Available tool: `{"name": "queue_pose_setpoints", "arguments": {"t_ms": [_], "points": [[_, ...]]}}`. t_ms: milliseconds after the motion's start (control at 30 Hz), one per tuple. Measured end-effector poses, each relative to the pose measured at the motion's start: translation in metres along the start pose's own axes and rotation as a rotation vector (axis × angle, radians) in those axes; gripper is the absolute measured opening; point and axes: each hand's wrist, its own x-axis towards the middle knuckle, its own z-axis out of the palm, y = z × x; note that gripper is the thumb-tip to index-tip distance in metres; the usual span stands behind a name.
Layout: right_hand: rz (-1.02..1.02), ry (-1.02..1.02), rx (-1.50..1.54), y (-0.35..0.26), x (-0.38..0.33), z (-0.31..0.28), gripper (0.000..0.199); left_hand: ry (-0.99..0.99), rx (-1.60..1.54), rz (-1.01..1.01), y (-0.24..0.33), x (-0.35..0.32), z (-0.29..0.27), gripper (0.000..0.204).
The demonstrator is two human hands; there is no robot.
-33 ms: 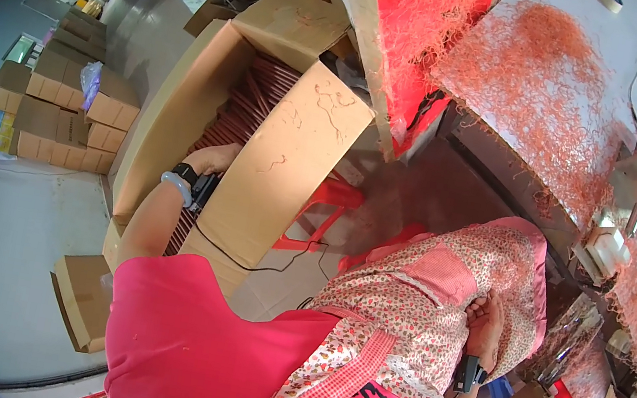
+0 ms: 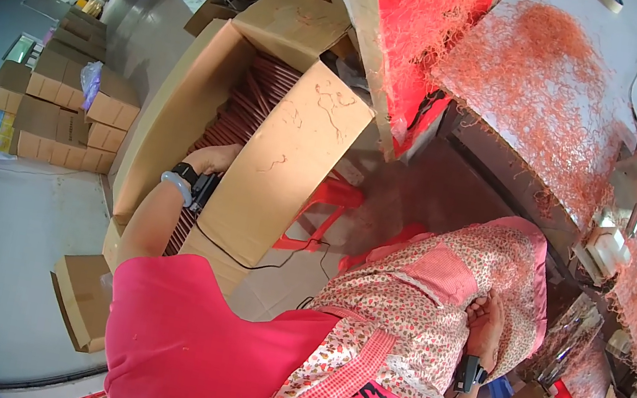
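Observation:
Into a tall open cardboard box (image 2: pixel 290 168) on my left reaches my left hand (image 2: pixel 215 157), with a black strap and a pale bangle at the wrist. It lies over thin reddish-brown rods (image 2: pixel 240 113) that fill the box in layers. Its fingertips are hidden behind the near cardboard flap, so I cannot see whether they grip a rod. My right hand (image 2: pixel 486 321) rests on the flowered apron (image 2: pixel 417 319) over my lap, its fingers curled in and no object showing in them. A black device is strapped to that wrist.
A white worktable (image 2: pixel 527 31) strewn with red-orange shavings carries a small machine (image 2: pixel 634 195) at the right. Beyond the box stands a red stool (image 2: pixel 326 205). A black cable (image 2: pixel 272 270) hangs across the box's side. Stacked cartons (image 2: pixel 54 127) line the left wall.

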Motion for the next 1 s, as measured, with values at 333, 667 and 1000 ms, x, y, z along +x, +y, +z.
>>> {"name": "queue_pose_setpoints", "arguments": {"t_ms": [333,667,1000], "points": [[0.009,-0.006,-0.016,0.009,0.001,0.008,0.03,-0.088,0.186,0.15,-0.005,-0.03,-0.002,0.042],[-0.015,0.014,-0.018,0.02,-0.022,0.003,0.027,0.378,-0.348,0.193,0.042,-0.074,-0.02,0.02],[0.008,0.021,-0.049,0.025,-0.026,0.008,0.022,0.874,-0.455,-0.255,-0.075,-0.088,-0.054,0.033]]}}
